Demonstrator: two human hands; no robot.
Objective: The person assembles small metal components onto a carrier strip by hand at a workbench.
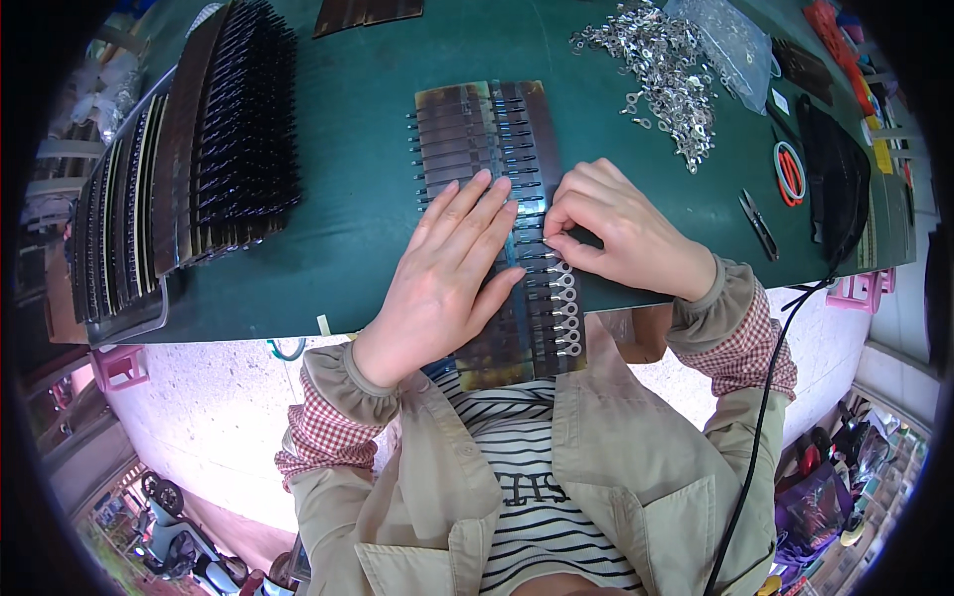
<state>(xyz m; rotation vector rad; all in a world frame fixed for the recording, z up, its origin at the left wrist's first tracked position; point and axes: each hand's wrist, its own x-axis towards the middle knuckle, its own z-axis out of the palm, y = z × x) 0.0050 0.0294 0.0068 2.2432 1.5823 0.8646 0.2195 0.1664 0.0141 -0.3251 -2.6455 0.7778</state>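
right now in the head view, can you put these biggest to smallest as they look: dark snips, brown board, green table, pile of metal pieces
1. Green table, clearly largest
2. Brown board, even partly covered
3. Pile of metal pieces
4. Dark snips

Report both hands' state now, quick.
Left hand: open, laid over the brown board.
Right hand: closed in a pinch at the brown board; anything gripped is too small to tell.

Shows green on the tabletop [358, 129], brown on the board [459, 149], silver on the terminals [686, 109] at one o'clock. Runs red-and-white checked on the sleeve [752, 338] at three.
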